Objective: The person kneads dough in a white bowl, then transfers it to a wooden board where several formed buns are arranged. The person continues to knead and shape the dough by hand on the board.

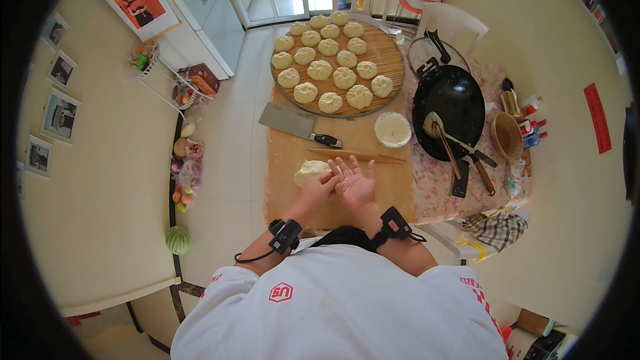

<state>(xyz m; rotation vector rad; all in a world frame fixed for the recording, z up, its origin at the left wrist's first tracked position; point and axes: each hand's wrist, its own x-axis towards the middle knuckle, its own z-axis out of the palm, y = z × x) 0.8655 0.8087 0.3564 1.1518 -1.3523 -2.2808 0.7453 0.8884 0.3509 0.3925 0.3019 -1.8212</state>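
Observation:
My right hand (356,189) is palm up with its fingers spread. The fingertips of my left hand (319,189) are drawn together and touch the right hand near its thumb; anything small between them is hidden. Just beyond my left hand rests a pale lump of dough (307,171), partly covered by that hand. A tapered wooden rolling pin (370,155) lies across the wooden board (385,187) past my fingers. Farther off are a cleaver (290,121) with a black handle and a round, pale-topped container (392,130).
Pleated buns (344,78) cover a large round slatted tray (395,67) at the far end. On the right, a black wok (450,105) holds a spatula (434,122); a glass lid (417,52), basket (507,136) and phone (460,179) are nearby. A plastic chair (452,25) stands behind.

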